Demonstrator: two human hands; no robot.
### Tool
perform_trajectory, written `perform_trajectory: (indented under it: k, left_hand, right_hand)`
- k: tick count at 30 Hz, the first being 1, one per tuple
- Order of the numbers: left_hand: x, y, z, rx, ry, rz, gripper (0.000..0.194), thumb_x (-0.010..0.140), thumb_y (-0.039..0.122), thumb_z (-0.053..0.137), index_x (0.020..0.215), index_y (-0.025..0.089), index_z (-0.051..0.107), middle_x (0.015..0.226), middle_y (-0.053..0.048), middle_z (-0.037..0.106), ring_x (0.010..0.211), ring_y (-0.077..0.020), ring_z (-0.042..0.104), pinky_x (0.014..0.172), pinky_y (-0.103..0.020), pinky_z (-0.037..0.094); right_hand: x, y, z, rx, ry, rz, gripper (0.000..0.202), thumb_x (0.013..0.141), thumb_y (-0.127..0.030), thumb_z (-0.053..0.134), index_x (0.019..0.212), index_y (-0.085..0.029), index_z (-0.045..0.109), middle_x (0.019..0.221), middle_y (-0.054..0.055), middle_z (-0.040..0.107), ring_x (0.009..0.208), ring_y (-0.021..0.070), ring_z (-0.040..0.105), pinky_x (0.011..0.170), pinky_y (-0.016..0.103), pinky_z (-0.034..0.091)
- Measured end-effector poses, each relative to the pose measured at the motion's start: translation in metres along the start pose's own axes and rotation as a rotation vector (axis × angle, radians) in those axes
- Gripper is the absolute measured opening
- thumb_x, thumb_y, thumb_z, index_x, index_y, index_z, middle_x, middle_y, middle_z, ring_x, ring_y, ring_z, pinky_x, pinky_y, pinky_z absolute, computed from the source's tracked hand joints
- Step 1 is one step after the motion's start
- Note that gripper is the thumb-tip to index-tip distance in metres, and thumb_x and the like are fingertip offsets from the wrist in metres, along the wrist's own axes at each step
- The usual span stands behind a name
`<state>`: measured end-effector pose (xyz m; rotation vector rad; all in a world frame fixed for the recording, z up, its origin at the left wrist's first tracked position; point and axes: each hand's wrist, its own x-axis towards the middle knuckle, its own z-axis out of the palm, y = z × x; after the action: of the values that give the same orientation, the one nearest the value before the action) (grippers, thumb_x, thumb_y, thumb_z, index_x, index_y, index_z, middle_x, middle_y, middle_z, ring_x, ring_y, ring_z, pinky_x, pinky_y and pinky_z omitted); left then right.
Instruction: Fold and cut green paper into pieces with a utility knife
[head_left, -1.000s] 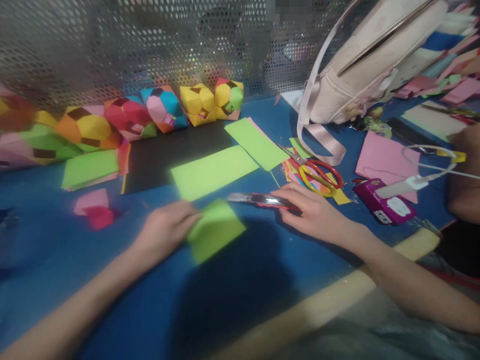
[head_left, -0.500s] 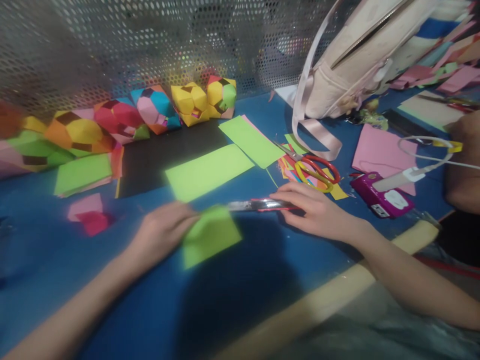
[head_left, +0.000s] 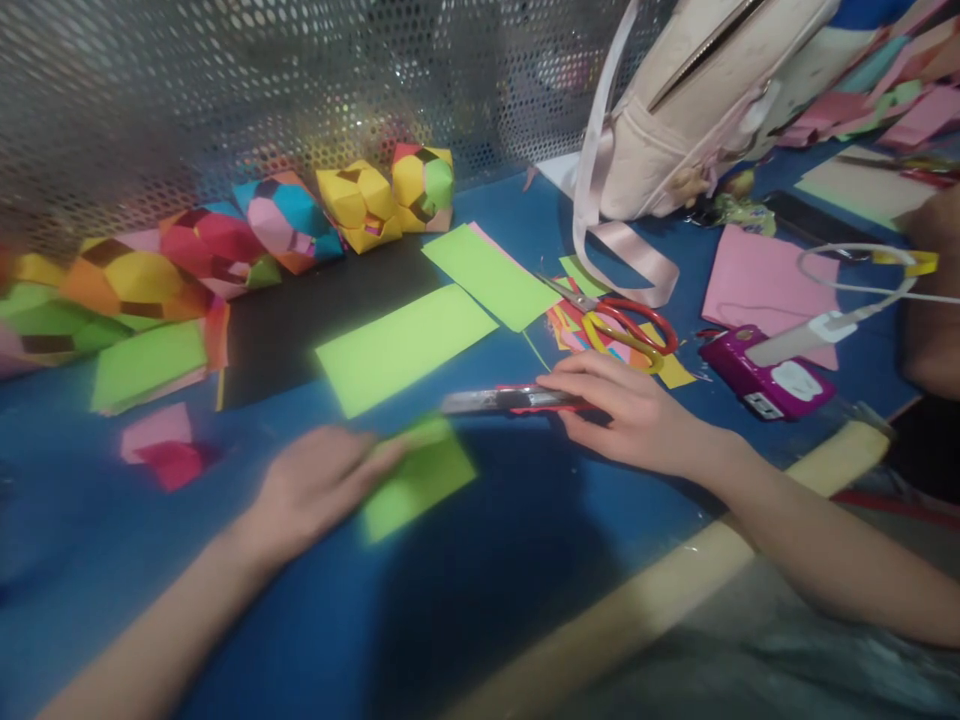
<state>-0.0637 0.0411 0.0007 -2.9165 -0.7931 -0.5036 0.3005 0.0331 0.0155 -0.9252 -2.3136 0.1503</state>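
Observation:
My right hand is closed around a box cutter with a red and dark handle, its blade pointing left above the table. Just below the blade tip lies a small piece of green paper. My left hand, smeared by motion, has its fingers closed at the left edge of that paper, with a finger or thumb lying over it. A larger green paper strip rests behind both hands, and a second green strip sits beside it with pink showing underneath.
Folded paper balls line the mesh wall. Scissors lie on paper scraps right of the strips. A pale bag, pink paper and a purple device with a cable occupy the right, near another person's arm.
The view has shifted slightly, so most things sit further left. My left hand has changed its pose on the small green paper; my right hand keeps the box cutter.

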Motion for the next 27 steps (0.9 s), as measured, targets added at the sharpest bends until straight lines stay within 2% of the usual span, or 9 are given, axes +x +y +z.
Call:
perform_trajectory:
  k: [4, 7, 10, 13, 18, 22, 25, 27]
  left_hand:
    - [0.002, 0.006, 0.001, 0.013, 0.076, -0.127, 0.028, 0.097, 0.022, 0.047, 0.12, 0.027, 0.062, 0.115, -0.007, 0.071, 0.101, -0.0242, 0.067, 0.082, -0.037, 0.053]
    - [0.009, 0.012, 0.0, 0.036, 0.091, -0.211, 0.026, 0.099, 0.027, 0.044, 0.117, 0.025, 0.063, 0.12, -0.008, 0.069, 0.107, -0.0246, 0.066, 0.086, -0.038, 0.054]
    - [0.017, 0.016, -0.001, 0.003, 0.066, -0.193, 0.026, 0.097, 0.022, 0.049, 0.12, 0.02, 0.06, 0.113, -0.011, 0.072, 0.102, -0.0242, 0.068, 0.084, -0.038, 0.056]
    - [0.018, 0.016, 0.002, -0.1, 0.132, -0.041, 0.021, 0.094, 0.014, 0.05, 0.113, 0.015, 0.059, 0.109, -0.014, 0.073, 0.099, -0.0234, 0.069, 0.085, -0.04, 0.057]
    - [0.015, 0.017, 0.01, -0.193, 0.137, -0.051, 0.018, 0.095, 0.013, 0.046, 0.106, 0.013, 0.06, 0.097, -0.012, 0.074, 0.088, -0.0191, 0.07, 0.076, -0.033, 0.058]
    - [0.016, 0.021, 0.02, -0.156, 0.16, -0.099, 0.021, 0.094, 0.011, 0.044, 0.109, 0.014, 0.058, 0.092, -0.007, 0.074, 0.079, -0.015, 0.069, 0.073, -0.029, 0.057]
    - [0.017, 0.024, 0.027, -0.095, 0.173, -0.14, 0.025, 0.094, 0.012, 0.045, 0.116, 0.014, 0.056, 0.099, -0.008, 0.073, 0.085, -0.0151, 0.069, 0.073, -0.028, 0.057]
    - [0.018, 0.025, 0.028, -0.019, 0.143, -0.177, 0.026, 0.094, 0.015, 0.046, 0.117, 0.015, 0.057, 0.116, -0.013, 0.069, 0.098, -0.0195, 0.067, 0.078, -0.032, 0.057]
  right_hand:
    - [0.0, 0.0, -0.001, -0.034, 0.001, 0.002, 0.032, 0.089, -0.01, 0.053, 0.12, -0.017, 0.058, 0.103, 0.012, 0.063, 0.095, 0.0218, 0.064, 0.08, 0.037, 0.058]
    - [-0.002, 0.0, 0.001, -0.063, -0.015, 0.011, 0.033, 0.09, -0.012, 0.051, 0.121, -0.02, 0.058, 0.104, 0.011, 0.064, 0.095, 0.0222, 0.065, 0.081, 0.039, 0.057]
    - [-0.006, 0.0, 0.006, -0.062, -0.028, 0.016, 0.034, 0.089, -0.011, 0.052, 0.121, -0.022, 0.059, 0.104, 0.01, 0.064, 0.094, 0.0229, 0.066, 0.082, 0.04, 0.056]
    - [-0.011, 0.001, 0.012, -0.041, -0.035, -0.002, 0.035, 0.089, -0.013, 0.053, 0.122, -0.023, 0.059, 0.104, 0.011, 0.063, 0.092, 0.0257, 0.066, 0.078, 0.042, 0.056]
    - [-0.014, 0.002, 0.016, 0.044, -0.08, -0.021, 0.029, 0.091, -0.021, 0.051, 0.118, -0.028, 0.061, 0.101, 0.008, 0.065, 0.085, 0.0272, 0.067, 0.071, 0.044, 0.056]
    - [-0.022, 0.008, 0.017, 0.085, -0.127, 0.016, 0.03, 0.09, -0.027, 0.05, 0.116, -0.033, 0.062, 0.102, 0.008, 0.066, 0.084, 0.0285, 0.069, 0.072, 0.045, 0.058]
    - [-0.035, 0.017, 0.02, 0.076, -0.148, 0.029, 0.039, 0.086, -0.03, 0.055, 0.122, -0.042, 0.06, 0.102, 0.008, 0.069, 0.083, 0.0303, 0.07, 0.07, 0.045, 0.06]
    - [-0.044, 0.024, 0.021, 0.073, -0.133, 0.012, 0.048, 0.083, -0.031, 0.058, 0.127, -0.05, 0.057, 0.1, 0.008, 0.071, 0.082, 0.0321, 0.071, 0.066, 0.046, 0.061]
